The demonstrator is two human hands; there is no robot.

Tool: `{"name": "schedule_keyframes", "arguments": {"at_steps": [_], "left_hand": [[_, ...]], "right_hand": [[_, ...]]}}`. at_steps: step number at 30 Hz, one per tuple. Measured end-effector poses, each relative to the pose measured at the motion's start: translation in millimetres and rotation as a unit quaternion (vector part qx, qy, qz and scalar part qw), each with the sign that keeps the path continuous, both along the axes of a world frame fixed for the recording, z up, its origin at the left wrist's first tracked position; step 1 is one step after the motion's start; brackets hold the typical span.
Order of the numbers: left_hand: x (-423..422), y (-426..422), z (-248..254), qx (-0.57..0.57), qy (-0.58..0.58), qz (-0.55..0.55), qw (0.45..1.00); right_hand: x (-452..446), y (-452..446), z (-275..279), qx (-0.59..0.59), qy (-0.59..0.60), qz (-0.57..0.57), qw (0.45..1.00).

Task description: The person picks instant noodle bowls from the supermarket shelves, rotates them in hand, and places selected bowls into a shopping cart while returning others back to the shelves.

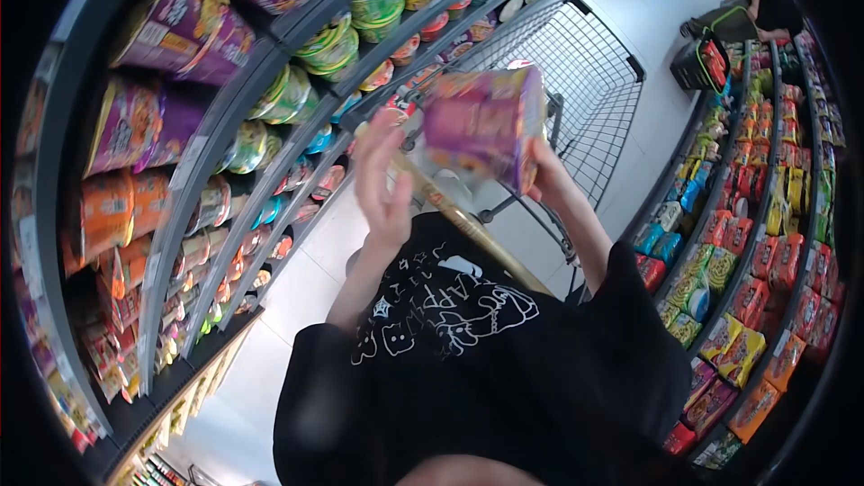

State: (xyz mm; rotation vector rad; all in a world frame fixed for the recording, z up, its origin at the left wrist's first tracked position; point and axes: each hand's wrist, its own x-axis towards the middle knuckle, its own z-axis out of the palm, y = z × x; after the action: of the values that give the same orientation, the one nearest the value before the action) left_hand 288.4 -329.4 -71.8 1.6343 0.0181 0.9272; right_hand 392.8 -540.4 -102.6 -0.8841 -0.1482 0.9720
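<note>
My right hand (551,175) grips a purple instant noodle tub (481,121) by its right side, and the tub is tilted and blurred by motion. To its left my left hand (382,180) is raised with the fingers stretched out and apart, holding nothing. A gap shows between that hand and the tub. Beneath both hands runs the gold-coloured handle bar (463,220) of a shopping cart. The wire cart basket (594,94) lies beyond the tub, which partly hides it.
Shelves on the left carry purple noodle tubs (126,121), orange tubs (108,216) and green bowls (376,13). Shelves on the right hold bagged noodle packs (720,270). Further up the aisle, a person (778,4) is beside a dark basket (697,63).
</note>
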Motion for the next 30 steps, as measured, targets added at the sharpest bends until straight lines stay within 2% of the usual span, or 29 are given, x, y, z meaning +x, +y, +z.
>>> {"name": "schedule_keyframes", "arguments": {"at_steps": [1,3,4,5,6,7,8,9,11,15,16,19,20,23,24,25,28,30], "left_hand": [[4.1,-6.9,-8.0,0.041,0.063,-0.05,0.996],[5.8,-27.4,-22.7,0.104,0.157,-0.149,0.971],[2.9,-39.7,-28.7,0.126,0.19,-0.201,0.953],[0.7,-51.1,-34.7,0.168,0.188,-0.22,0.942],[-3.5,-59.6,-41.4,0.226,0.184,-0.231,0.929],[-6.3,-64.0,-47.1,0.285,0.177,-0.238,0.911],[-6.5,-66.1,-49.0,0.297,0.213,-0.231,0.902],[-8.9,-67.8,-48.4,0.308,0.252,-0.224,0.89],[-5.1,-69.8,-43.6,0.303,0.279,-0.177,0.894],[-0.7,-74.7,-39.8,0.301,0.333,-0.144,0.882],[-2.1,-73.8,-40.1,0.329,0.333,-0.14,0.873],[-3.3,-73.4,-38.6,0.35,0.334,-0.144,0.863],[-3.7,-72.5,-39.9,0.352,0.339,-0.143,0.861],[-6.1,-73.4,-38.7,0.355,0.34,-0.137,0.86],[-5.1,-73.1,-37.5,0.356,0.341,-0.139,0.858],[-3.7,-72.1,-36.7,0.359,0.34,-0.141,0.858],[-3.9,-72.3,-37.8,0.357,0.33,-0.133,0.864],[-3.8,-72.5,-40.5,0.355,0.32,-0.127,0.869]], "right_hand": [[14.7,-17.8,-4.6,-0.019,0.001,-0.018,1.0],[42.3,-42.7,-18.1,-0.153,-0.064,-0.161,0.973],[59.7,-53.3,-29.8,-0.183,-0.053,-0.215,0.958],[80.2,-63.5,-46.9,-0.212,-0.043,-0.27,0.938],[105.2,-87.3,-83.1,-0.193,-0.04,-0.261,0.945],[128.7,-109.1,-120.2,-0.17,-0.038,-0.251,0.952],[144.0,-115.3,-138.9,-0.175,-0.03,-0.302,0.936],[159.2,-129.0,-173.0,-0.181,-0.025,-0.303,0.935],[193.5,-156.2,-240.8,-0.201,0.088,-0.415,0.883],[207.8,-166.3,-321.4,-0.265,0.143,-0.503,0.81],[205.5,-164.8,-319.7,-0.271,0.207,-0.471,0.814],[209.3,-165.7,-353.2,-0.315,0.249,-0.425,0.811],[209.2,-173.1,-367.7,-0.322,0.233,-0.368,0.841],[207.0,-182.7,-426.1,-0.278,0.216,-0.357,0.865],[203.7,-175.9,-417.8,-0.315,0.221,-0.378,0.842],[200.7,-172.3,-415.5,-0.312,0.222,-0.376,0.844],[194.5,-162.9,-402.0,-0.532,0.124,-0.22,0.809],[197.3,-158.7,-397.9,-0.529,0.125,-0.238,0.805]]}}
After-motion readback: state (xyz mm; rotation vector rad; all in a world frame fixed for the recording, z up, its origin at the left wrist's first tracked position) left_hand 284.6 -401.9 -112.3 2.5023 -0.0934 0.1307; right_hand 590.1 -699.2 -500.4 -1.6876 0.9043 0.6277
